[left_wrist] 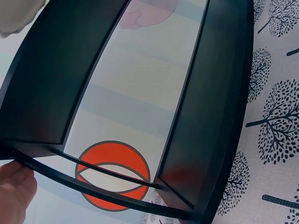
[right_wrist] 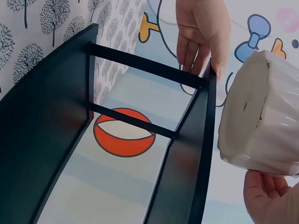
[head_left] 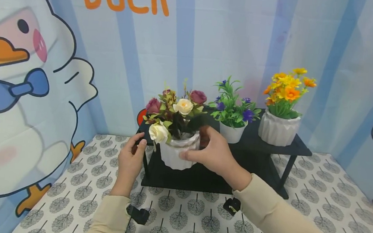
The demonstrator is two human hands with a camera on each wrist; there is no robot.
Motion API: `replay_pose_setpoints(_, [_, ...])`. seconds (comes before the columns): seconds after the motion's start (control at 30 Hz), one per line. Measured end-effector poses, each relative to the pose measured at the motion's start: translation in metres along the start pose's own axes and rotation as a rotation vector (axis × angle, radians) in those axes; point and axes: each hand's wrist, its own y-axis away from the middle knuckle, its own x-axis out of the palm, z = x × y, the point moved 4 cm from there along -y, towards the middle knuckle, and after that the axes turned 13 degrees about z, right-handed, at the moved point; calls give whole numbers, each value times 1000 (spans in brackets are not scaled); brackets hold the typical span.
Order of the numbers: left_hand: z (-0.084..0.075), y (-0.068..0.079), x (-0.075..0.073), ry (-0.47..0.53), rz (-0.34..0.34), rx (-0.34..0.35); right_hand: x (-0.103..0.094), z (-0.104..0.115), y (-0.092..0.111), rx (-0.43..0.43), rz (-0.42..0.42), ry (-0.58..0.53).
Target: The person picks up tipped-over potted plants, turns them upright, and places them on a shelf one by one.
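Observation:
My right hand (head_left: 215,151) grips the right side of a white ribbed pot (head_left: 176,156) of artificial roses (head_left: 184,107), cream and dusky red. The right wrist view shows the pot's underside (right_wrist: 245,112) apart from the black two-tier shelf (right_wrist: 208,135), slightly tilted. At the shelf's left end my left hand (head_left: 130,160) holds the corner of the upper board, thumb on one side and fingers on the other (right_wrist: 203,37). Part of the left hand (left_wrist: 17,191) also shows against the frame in the left wrist view.
On the upper board stand a smaller white pot (head_left: 232,133) with purple flowers and, at its right end, a white ribbed pot (head_left: 277,130) with yellow-orange flowers. A tree-patterned cloth (head_left: 193,222) covers the table. Behind hangs a striped duck curtain (head_left: 227,41).

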Motion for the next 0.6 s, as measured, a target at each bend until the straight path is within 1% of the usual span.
replay_pose_setpoints(0.27, [1,-2,-1,5,-5,-3,-5,7,-17,-12,-43,11])
replay_pose_setpoints(0.5, [1,-2,-2,2,4,-5,-5,6,-32,49,-85,11])
replay_pose_setpoints(0.6, [2,0,-1,16,11,-9,-4,3,-39,52,-103,17])
